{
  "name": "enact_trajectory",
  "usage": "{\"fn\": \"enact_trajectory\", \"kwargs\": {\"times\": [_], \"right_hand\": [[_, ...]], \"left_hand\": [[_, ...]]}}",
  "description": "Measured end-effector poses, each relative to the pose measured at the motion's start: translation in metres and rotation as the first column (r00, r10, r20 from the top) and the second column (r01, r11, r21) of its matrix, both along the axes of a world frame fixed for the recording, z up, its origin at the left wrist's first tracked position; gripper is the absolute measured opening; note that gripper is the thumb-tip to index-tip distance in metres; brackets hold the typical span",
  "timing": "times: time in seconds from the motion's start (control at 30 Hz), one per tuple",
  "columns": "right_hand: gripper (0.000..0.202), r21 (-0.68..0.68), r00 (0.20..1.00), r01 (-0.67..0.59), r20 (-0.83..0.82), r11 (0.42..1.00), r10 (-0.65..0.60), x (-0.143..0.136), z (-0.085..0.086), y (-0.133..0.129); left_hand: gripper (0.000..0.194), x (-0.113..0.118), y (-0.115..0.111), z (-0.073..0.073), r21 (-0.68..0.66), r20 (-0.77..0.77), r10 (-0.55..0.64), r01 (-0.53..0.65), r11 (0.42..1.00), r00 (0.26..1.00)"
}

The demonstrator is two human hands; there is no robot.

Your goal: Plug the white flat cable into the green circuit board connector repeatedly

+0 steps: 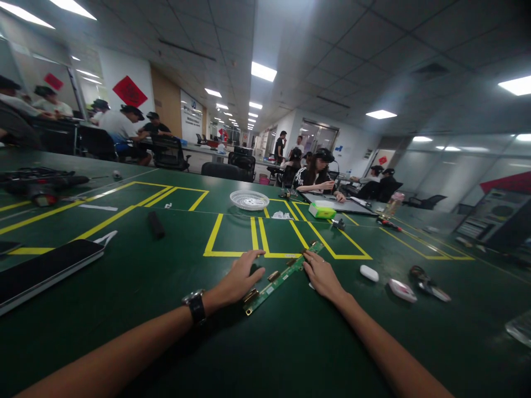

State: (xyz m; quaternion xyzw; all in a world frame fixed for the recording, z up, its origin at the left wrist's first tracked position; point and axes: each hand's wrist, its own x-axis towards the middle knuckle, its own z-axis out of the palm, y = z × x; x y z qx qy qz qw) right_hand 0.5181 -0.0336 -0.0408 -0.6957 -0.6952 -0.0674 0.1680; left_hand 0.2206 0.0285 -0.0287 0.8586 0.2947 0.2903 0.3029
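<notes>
At the far left of the dark green bench (265, 354), a black power drill with red parts (43, 188) is laid. Nearer on the left, a long flat device with a black top and pale sides (50, 271) is cut off by the view's edge. To its right, a short black bar (156, 225) is seen.

From the near left, the left forearm is extended forward and rightward, a black-strapped wristwatch (196, 307) being worn at the wrist. The left hand (244, 275) is held palm inward, with thumb and fingers parted, just beside the left edge of a long, narrow green circuit board (282, 277); whether it is touched cannot be told. Beyond, a round white plastic basket (249, 200) is set.

The board is placed between the hands, slanted from near left to far right. At its far right part, the right hand (321, 272) is laid palm down, fingers extended and close together, the forearm being brought in from the near right. Whether the board is pinched cannot be told. Farther right, a small white rounded case (369, 273) is set beside a pink-and-white object (402, 290).
</notes>
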Motion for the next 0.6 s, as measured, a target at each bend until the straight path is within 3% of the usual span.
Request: {"fn": "enact_trajectory", "kwargs": {"times": [0.23, 0.33, 0.47, 0.6], "right_hand": [[0.041, 0.02, 1.0, -0.009, 0.017, 1.0, 0.009, -0.001, 0.011, -0.004], [0.038, -0.054, 0.996, -0.073, 0.039, 0.996, 0.075, -0.007, 0.019, -0.008], [0.035, -0.139, 0.96, -0.28, -0.011, 0.95, 0.281, -0.028, 0.034, -0.019], [0.034, -0.147, 0.844, -0.536, -0.101, 0.832, 0.526, -0.065, 0.05, -0.036]], "left_hand": [[0.044, 0.001, 0.0, 0.001, 0.011, -0.005, -0.003, 0.003, 1.0, 1.0], [0.04, 0.001, 0.0, 0.001, 0.017, 0.011, -0.019, 0.019, 1.0, 1.0], [0.036, 0.002, 0.001, -0.002, 0.047, 0.025, -0.024, 0.023, 0.999, 0.999], [0.035, 0.003, 0.002, -0.007, 0.145, -0.054, -0.031, 0.039, 0.989, 0.998]]}}
